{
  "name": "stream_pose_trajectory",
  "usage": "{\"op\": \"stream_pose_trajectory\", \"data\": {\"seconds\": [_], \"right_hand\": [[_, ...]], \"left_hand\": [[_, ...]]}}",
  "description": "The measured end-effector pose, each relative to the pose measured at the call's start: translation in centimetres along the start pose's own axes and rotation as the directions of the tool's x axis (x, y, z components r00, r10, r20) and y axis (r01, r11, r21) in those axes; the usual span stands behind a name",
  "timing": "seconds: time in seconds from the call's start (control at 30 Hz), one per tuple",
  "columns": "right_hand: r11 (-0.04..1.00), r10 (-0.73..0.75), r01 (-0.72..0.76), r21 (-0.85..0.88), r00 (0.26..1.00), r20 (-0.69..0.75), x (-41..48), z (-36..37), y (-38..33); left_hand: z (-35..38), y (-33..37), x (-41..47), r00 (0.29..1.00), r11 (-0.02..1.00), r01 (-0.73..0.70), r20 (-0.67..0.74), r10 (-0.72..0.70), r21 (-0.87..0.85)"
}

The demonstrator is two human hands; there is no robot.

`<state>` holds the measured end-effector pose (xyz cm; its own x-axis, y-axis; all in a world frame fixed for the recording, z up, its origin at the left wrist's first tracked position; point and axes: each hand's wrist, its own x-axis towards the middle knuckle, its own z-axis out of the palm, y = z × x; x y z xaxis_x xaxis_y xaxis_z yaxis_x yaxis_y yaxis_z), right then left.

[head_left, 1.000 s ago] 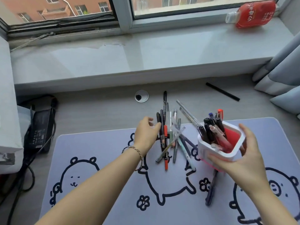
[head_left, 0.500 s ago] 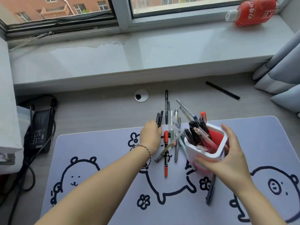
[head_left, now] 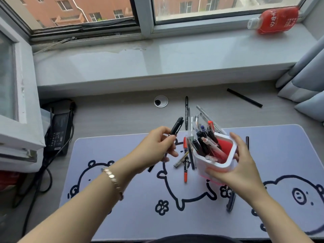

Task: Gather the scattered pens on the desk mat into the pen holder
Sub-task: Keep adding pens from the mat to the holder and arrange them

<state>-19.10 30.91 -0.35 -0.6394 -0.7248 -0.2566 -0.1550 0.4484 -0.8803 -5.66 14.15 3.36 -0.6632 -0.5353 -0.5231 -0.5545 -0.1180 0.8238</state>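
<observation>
My left hand (head_left: 158, 146) is shut on a black pen (head_left: 176, 125), lifted above the lilac desk mat (head_left: 122, 199) and pointing up and right. My right hand (head_left: 240, 165) grips the white pen holder (head_left: 214, 163) with its red inside, tilted toward me and holding several pens. A pile of scattered pens (head_left: 188, 151) lies just left of the holder, among them an orange marker (head_left: 185, 165). A long black pen (head_left: 186, 112) lies on the desk behind the pile. A dark pen (head_left: 231, 201) lies on the mat below the holder, and another (head_left: 247, 142) sits behind my right hand.
A thin black pen (head_left: 244, 98) lies on the grey desk at the far right. A cable grommet (head_left: 161, 101) sits near the window sill. A black power adapter (head_left: 59, 128) with cables lies at left. A red bottle (head_left: 275, 20) lies on the sill; a curtain (head_left: 306, 79) hangs at right.
My left hand has lifted a black pen off the pile. My right hand has brought the holder leftward, close beside the pile.
</observation>
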Motion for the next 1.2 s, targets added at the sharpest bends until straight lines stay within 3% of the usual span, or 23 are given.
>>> {"op": "stream_pose_trajectory", "data": {"seconds": [0.13, 0.23, 0.33, 0.4, 0.47, 0.5, 0.57, 0.63, 0.7, 0.8, 0.97, 1.1, 1.2], "right_hand": [[0.998, 0.005, -0.001, -0.058, 0.998, 0.065, -0.2, 1.4, 0.3], [0.998, 0.023, -0.02, -0.052, 0.998, 0.066, -0.7, 1.2, 1.0], [0.999, 0.044, -0.042, -0.033, 0.998, 0.054, -1.1, 0.6, 1.4], [0.998, 0.033, -0.031, -0.047, 0.998, 0.049, -1.2, 0.5, 1.2], [0.998, 0.005, -0.002, -0.06, 0.999, 0.054, -1.3, 0.5, 0.6], [0.998, -0.013, 0.017, -0.063, 0.998, 0.059, -1.3, 0.6, 0.3], [0.996, -0.052, 0.058, -0.074, 0.996, 0.074, -1.4, 1.0, -0.2], [0.995, -0.069, 0.076, -0.065, 0.993, 0.101, -1.5, 1.5, -0.5], [0.992, -0.094, 0.104, -0.076, 0.988, 0.125, -1.6, 1.9, -0.4], [0.988, -0.102, 0.112, -0.108, 0.99, 0.094, -1.6, 1.9, -0.6], [0.978, -0.149, 0.161, -0.135, 0.984, 0.098, -1.1, 2.3, -1.5], [0.979, -0.183, 0.191, -0.066, 0.977, 0.106, 0.5, 3.0, -2.6], [0.967, -0.209, 0.224, -0.124, 0.97, 0.125, 2.6, 4.2, -3.3]], "left_hand": [[2.5, -4.4, 2.1, 0.984, 0.987, 0.161, -0.08, -0.159, 0.027], [3.2, -5.6, 1.7, 0.973, 0.968, 0.146, -0.149, -0.177, -0.203], [3.4, -3.8, 0.2, 0.968, 0.88, -0.068, -0.244, -0.055, -0.47], [3.1, -1.7, -1.1, 0.939, 0.704, -0.268, -0.341, 0.038, -0.658], [2.7, 0.5, -2.5, 0.894, 0.549, -0.422, -0.431, 0.12, -0.721], [2.8, 1.4, -3.0, 0.878, 0.522, -0.463, -0.452, 0.158, -0.716], [3.6, 2.4, -3.9, 0.859, 0.554, -0.505, -0.451, 0.245, -0.662], [4.7, 2.0, -4.0, 0.831, 0.658, -0.548, -0.425, 0.358, -0.516], [5.2, 0.8, -3.8, 0.783, 0.75, -0.601, -0.391, 0.484, -0.275], [4.8, -0.5, -3.3, 0.682, 0.763, -0.627, -0.362, 0.635, 0.157], [3.9, -1.0, -2.5, 0.726, 0.822, -0.515, -0.387, 0.568, 0.242], [2.9, -1.3, -2.0, 0.726, 0.755, -0.572, -0.231, 0.648, 0.321], [-0.6, -1.2, -1.1, 0.766, 0.79, -0.559, -0.208, 0.608, 0.252]]}}
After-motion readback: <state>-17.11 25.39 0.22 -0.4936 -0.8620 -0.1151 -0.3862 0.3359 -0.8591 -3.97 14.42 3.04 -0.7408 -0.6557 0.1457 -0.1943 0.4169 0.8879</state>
